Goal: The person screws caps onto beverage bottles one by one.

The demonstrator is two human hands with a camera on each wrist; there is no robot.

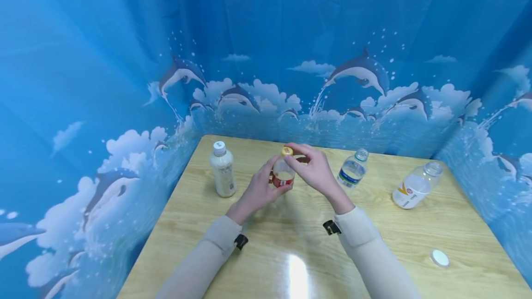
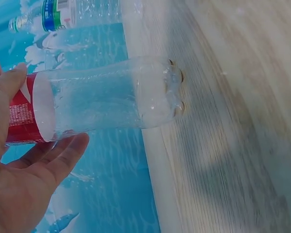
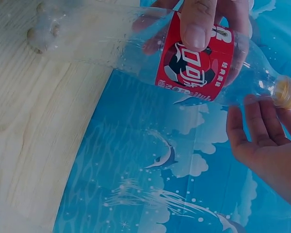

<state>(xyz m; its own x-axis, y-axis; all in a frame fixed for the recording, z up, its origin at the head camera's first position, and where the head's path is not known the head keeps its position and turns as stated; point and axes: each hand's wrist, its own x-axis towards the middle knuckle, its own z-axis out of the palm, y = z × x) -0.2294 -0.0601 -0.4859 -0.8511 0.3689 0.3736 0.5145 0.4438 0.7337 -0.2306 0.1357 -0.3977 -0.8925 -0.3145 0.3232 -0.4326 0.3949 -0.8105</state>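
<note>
A clear plastic bottle (image 3: 136, 53) with a red label stands upright on the wooden table, its base touching the wood in the left wrist view. My left hand (image 1: 260, 188) grips it round the label (image 3: 196, 63), thumb on one side and fingers on the other. At the top, my right hand (image 1: 312, 170) pinches the yellow cap (image 1: 287, 151) between thumb and fingers. The cap sits on the bottle's neck; how tightly it is screwed I cannot tell. The other right fingers are bent beside the neck in the right wrist view.
A filled-looking white bottle (image 1: 224, 174) with a white cap stands to the left. On the right are two uncapped clear bottles, one with a blue-green label (image 1: 349, 176), one with a white label (image 1: 409, 193). A loose white cap (image 1: 439, 258) lies near the front right. Blue dolphin curtains surround the table (image 1: 187, 243).
</note>
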